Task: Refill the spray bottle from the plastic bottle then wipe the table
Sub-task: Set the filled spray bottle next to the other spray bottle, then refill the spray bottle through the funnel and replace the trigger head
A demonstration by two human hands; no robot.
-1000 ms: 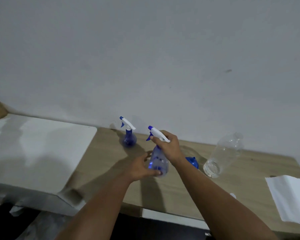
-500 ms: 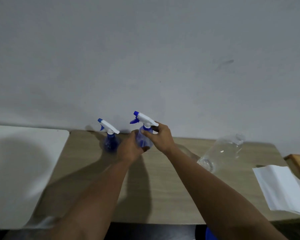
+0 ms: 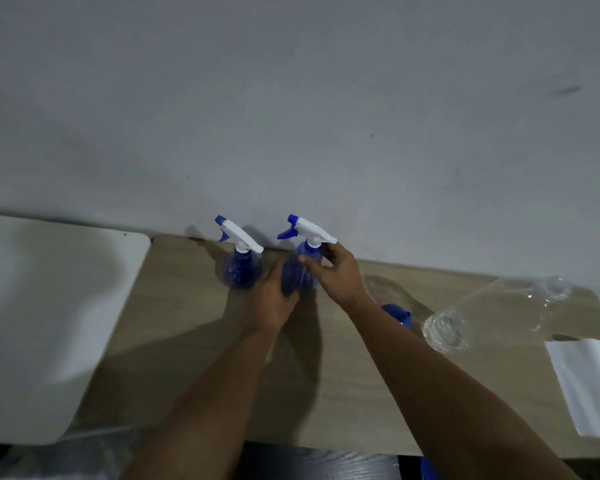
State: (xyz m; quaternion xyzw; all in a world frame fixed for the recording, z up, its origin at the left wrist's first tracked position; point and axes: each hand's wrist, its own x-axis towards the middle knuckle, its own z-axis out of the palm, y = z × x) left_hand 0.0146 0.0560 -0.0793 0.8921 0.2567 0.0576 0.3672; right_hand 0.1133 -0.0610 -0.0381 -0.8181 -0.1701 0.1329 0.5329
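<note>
A blue spray bottle with a white trigger head stands near the wall on the wooden table. My left hand grips its body from the left. My right hand holds its neck just under the trigger head. A second blue spray bottle stands right beside it on the left, untouched. A clear plastic bottle lies on its side to the right, its base toward me. A blue funnel sits partly hidden behind my right forearm.
A white tabletop adjoins the wooden table on the left. A white paper towel lies at the right edge. A grey wall runs directly behind the bottles.
Both hands have carried the spray bottle away from me and to the left, and it now stands next to the second spray bottle by the wall. The camera view has shifted.
</note>
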